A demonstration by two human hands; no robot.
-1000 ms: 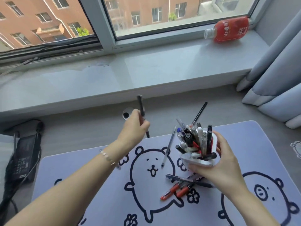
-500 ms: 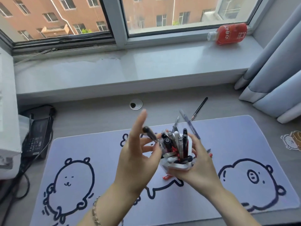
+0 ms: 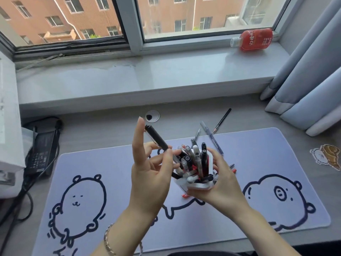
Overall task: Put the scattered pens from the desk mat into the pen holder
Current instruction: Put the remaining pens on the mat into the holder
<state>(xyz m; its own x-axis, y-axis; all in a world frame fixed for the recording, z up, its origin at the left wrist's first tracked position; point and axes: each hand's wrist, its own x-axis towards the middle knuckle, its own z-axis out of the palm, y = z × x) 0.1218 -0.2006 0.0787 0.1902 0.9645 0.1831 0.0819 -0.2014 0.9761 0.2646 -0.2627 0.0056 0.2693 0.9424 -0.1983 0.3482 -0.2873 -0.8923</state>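
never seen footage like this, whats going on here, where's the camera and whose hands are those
There is no machine here. One wide-angle camera sits on a person's head, looking forward and down, so both bare hands are the wearer's own. The right hand holds a white plastic pen holder, crammed with pens, above a lilac desk mat printed with cartoon bears. The left hand pinches a black capped pen in its fingers, angled toward the holder. A clear pen and red pens lie on the mat; a black pencil lies on the grey desk beyond.
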